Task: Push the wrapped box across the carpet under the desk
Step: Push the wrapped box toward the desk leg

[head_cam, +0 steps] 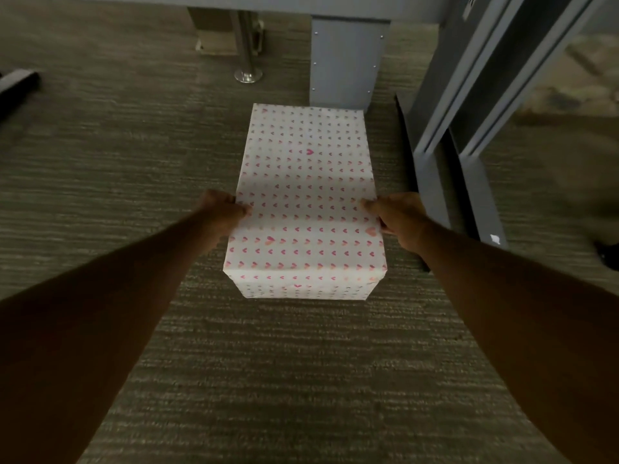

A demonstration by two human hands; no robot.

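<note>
Lay flat and lengthwise on the carpet (140, 169): the wrapped box (303, 182), white paper with pink hearts, at centre frame, far end at 12 o'clock just beside the grey desk leg (346, 65), touching or not impossible to tell. Clasped at mid-length on both long sides; left hand (222, 212) at 9 o'clock of it, thumb up on the top face, fingers curled down the side; right hand (400, 217) at 3 o'clock, gripping the same way. Judged stiff and square-edged, likely cardboard beneath; weight not readable, though flat enough not to tip; paper thin, smooth, apt to scuff or tear at corners if dragged hard over pile. Better hold for pushing probably lower on the side walls or at the near end, 6 o'clock, palms flat. Ribbed low-pile carpet, some friction expected. Beyond, at 11 o'clock, a chrome post with round foot (248, 73); at 2 o'clock, grey upright panels (475, 95); dim light throughout.
</note>
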